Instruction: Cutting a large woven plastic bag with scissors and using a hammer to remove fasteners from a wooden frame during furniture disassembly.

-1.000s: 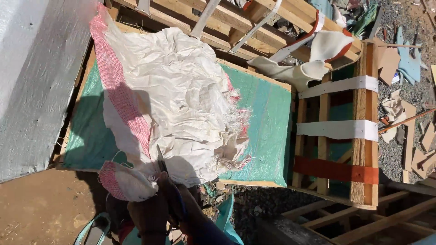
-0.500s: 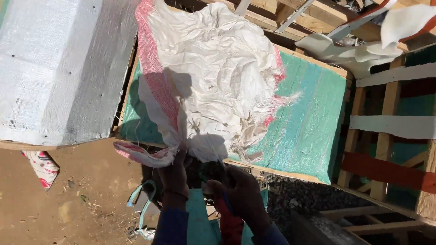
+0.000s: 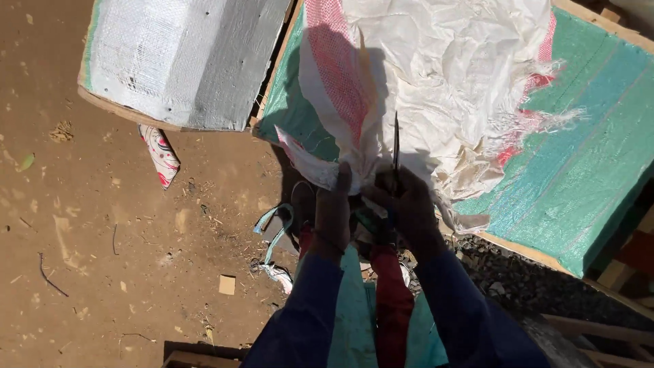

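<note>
Looking down, we see a green-covered surface [image 3: 579,197] on dirt ground [image 3: 136,272]. Our left hand [image 3: 332,208] pinches the white woven sack's [image 3: 443,75] edge; our right hand [image 3: 409,204] grips upright scissors [image 3: 396,146].

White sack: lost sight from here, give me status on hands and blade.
Left hand grips white sack edge. Right hand holds scissors, blades upright against sack. Green-covered board underneath; nothing blocking.

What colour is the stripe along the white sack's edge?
Red-and-white checked stripe on the sack; head view.
</note>
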